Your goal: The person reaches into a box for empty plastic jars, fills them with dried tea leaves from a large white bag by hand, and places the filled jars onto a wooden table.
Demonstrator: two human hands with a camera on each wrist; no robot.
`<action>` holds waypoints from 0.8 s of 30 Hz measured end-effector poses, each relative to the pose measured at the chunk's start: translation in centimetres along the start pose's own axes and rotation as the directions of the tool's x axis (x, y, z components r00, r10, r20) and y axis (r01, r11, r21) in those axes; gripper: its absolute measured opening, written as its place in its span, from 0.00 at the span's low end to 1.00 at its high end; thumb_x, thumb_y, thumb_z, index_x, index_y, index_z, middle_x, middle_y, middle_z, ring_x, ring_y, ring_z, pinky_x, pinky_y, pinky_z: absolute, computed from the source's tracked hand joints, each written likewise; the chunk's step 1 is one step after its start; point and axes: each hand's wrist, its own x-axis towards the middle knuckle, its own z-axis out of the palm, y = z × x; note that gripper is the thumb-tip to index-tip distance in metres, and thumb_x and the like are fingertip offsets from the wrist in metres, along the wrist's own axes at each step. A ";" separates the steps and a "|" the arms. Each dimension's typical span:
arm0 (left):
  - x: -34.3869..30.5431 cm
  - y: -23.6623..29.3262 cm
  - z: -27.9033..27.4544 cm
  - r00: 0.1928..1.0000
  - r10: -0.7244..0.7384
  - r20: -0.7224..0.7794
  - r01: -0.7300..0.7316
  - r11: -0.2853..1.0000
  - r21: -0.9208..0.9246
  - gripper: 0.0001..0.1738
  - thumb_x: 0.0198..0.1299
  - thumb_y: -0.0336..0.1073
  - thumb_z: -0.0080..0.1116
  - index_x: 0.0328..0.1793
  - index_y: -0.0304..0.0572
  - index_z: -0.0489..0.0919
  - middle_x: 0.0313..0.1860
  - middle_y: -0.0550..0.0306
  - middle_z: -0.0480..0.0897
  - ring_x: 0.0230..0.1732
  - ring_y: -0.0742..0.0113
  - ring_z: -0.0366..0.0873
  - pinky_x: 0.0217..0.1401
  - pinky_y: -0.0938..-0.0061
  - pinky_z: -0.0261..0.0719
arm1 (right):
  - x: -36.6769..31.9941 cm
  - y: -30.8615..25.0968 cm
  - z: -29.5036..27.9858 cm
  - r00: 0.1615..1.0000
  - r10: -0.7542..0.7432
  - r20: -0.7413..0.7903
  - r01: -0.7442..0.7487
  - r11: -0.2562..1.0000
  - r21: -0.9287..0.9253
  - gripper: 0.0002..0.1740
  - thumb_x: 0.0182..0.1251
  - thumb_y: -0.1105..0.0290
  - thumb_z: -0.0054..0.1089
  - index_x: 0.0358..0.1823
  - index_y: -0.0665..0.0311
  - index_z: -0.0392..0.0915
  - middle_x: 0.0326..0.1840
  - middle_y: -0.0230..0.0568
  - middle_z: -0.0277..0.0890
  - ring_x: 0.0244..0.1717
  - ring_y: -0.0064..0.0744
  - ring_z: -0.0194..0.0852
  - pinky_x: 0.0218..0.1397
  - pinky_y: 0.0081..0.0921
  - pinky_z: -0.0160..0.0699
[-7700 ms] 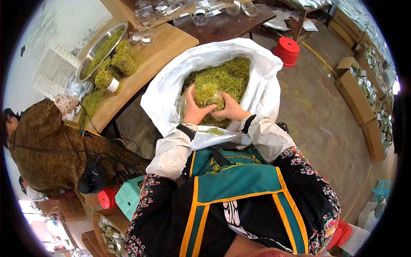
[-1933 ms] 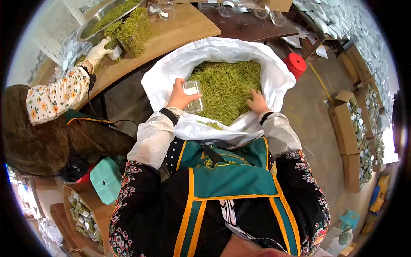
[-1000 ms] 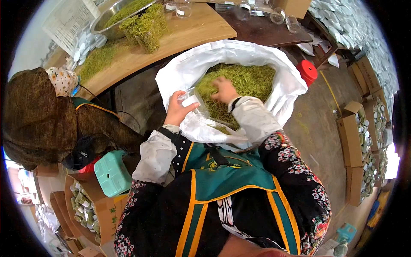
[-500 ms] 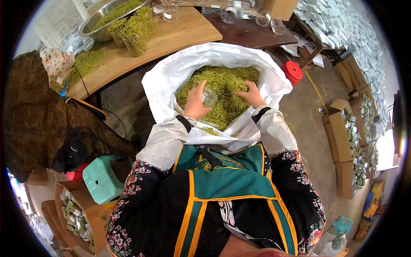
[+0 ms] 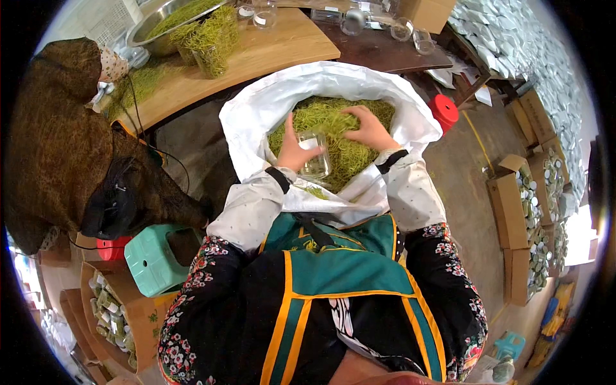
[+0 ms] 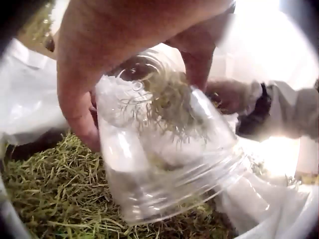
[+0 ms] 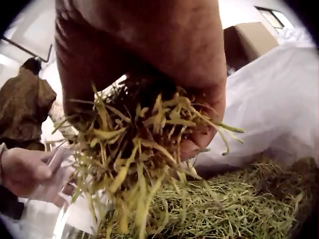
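Note:
My left hand (image 5: 294,153) grips a clear plastic jar (image 5: 316,165) with a white label over the left side of the sack. In the left wrist view the jar (image 6: 164,139) lies tilted, its threaded rim toward the lower right; a little greenery shows through its wall. My right hand (image 5: 373,132) holds a clump of thin yellow-green dried herb (image 7: 134,154), with stems hanging out below the fingers. The clump is just right of the jar. Beneath both hands is a heap of the same herb (image 7: 239,204) inside an open white sack (image 5: 247,122).
A wooden table (image 5: 282,45) at upper left bears a metal basin (image 5: 149,32) and herb-filled jars (image 5: 212,54). Clear jars stand on a dark table (image 5: 385,51) behind. A red stool (image 5: 444,112) is right of the sack. Another person (image 5: 70,147) bends at left near a green stool (image 5: 153,260).
Earlier both hands were round a jar with herb; later the left hand alone holds a jar while the right reaches into the heap. Now the right has brought a clump leftward, closer to the jar.

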 end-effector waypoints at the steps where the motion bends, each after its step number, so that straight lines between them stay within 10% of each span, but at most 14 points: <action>1: 0.6 -1.0 -0.3 0.987 -0.162 -0.014 0.159 0.981 -0.110 0.71 0.45 0.40 0.83 0.88 0.47 0.43 0.77 0.34 0.66 0.74 0.39 0.69 0.74 0.51 0.71 | -0.5 0.7 0.1 0.992 0.095 -0.077 -0.089 0.993 0.081 0.39 0.53 0.67 0.75 0.70 0.60 0.74 0.64 0.49 0.74 0.61 0.42 0.77 0.63 0.34 0.79; 3: 0.3 2.0 -1.0 0.875 -0.468 0.125 0.462 0.728 -0.507 0.58 0.62 0.51 0.73 0.87 0.44 0.46 0.78 0.34 0.64 0.67 0.44 0.77 0.61 0.51 0.83 | -1.7 1.9 0.4 0.975 0.219 -0.038 -0.193 0.920 0.342 0.38 0.55 0.67 0.74 0.70 0.62 0.73 0.61 0.48 0.77 0.57 0.39 0.79 0.60 0.32 0.80; 6: 0.8 -3.2 -0.4 0.744 -0.549 0.381 0.617 0.345 -0.708 0.51 0.70 0.57 0.63 0.86 0.41 0.49 0.77 0.35 0.65 0.61 0.47 0.81 0.54 0.53 0.87 | -3.8 0.6 1.8 0.941 0.321 0.106 -0.313 0.710 0.631 0.37 0.60 0.69 0.72 0.72 0.67 0.70 0.57 0.47 0.82 0.53 0.32 0.80 0.57 0.26 0.79; 7: 0.6 -3.9 0.2 0.705 -0.548 0.450 0.652 0.252 -0.715 0.47 0.72 0.61 0.58 0.85 0.42 0.54 0.76 0.36 0.66 0.73 0.42 0.71 0.72 0.49 0.76 | -4.3 0.6 2.8 0.931 0.354 0.093 -0.337 0.729 0.596 0.39 0.60 0.68 0.73 0.73 0.69 0.69 0.59 0.48 0.80 0.56 0.34 0.79 0.60 0.27 0.77; 12: -0.4 -4.9 1.1 0.624 -0.615 0.483 0.720 0.693 -0.047 0.53 0.62 0.64 0.68 0.76 0.28 0.61 0.76 0.32 0.62 0.75 0.40 0.65 0.75 0.49 0.69 | -4.9 2.3 5.8 0.871 0.459 0.176 -0.396 0.443 0.804 0.52 0.58 0.61 0.77 0.79 0.75 0.59 0.69 0.54 0.73 0.67 0.41 0.72 0.69 0.32 0.70; 14: -1.9 -2.3 0.8 0.899 -0.419 0.126 0.324 0.831 0.452 0.61 0.50 0.61 0.78 0.77 0.28 0.58 0.77 0.31 0.59 0.77 0.41 0.61 0.77 0.52 0.67 | -4.8 1.8 6.0 0.864 0.478 0.158 -0.419 0.509 0.752 0.52 0.58 0.62 0.77 0.80 0.75 0.59 0.70 0.55 0.72 0.68 0.41 0.71 0.70 0.32 0.70; 16: -2.1 -1.1 0.5 0.929 -0.367 0.047 0.328 0.875 0.357 0.65 0.37 0.49 0.86 0.78 0.34 0.57 0.76 0.35 0.60 0.78 0.42 0.58 0.75 0.64 0.67 | -4.7 2.3 6.7 0.857 0.497 0.137 -0.442 0.572 0.691 0.52 0.58 0.62 0.77 0.80 0.74 0.58 0.71 0.56 0.71 0.69 0.42 0.70 0.70 0.32 0.69; 19: -1.7 -0.4 -0.3 0.993 0.120 -0.001 -0.086 0.715 0.694 0.70 0.37 0.47 0.87 0.82 0.38 0.52 0.75 0.33 0.62 0.76 0.36 0.61 0.74 0.54 0.70 | -4.4 2.7 7.9 0.850 0.488 0.197 -0.475 0.551 0.686 0.53 0.57 0.62 0.77 0.80 0.75 0.57 0.75 0.60 0.66 0.72 0.43 0.68 0.72 0.33 0.68; 24: 0.4 1.3 -1.9 0.979 -0.010 0.203 -0.103 0.834 0.542 0.67 0.41 0.42 0.86 0.86 0.58 0.53 0.71 0.34 0.68 0.69 0.36 0.71 0.67 0.52 0.76 | -4.8 2.9 9.4 0.814 0.524 0.251 -0.516 0.454 0.726 0.56 0.57 0.63 0.77 0.82 0.76 0.53 0.77 0.60 0.64 0.74 0.46 0.65 0.75 0.34 0.66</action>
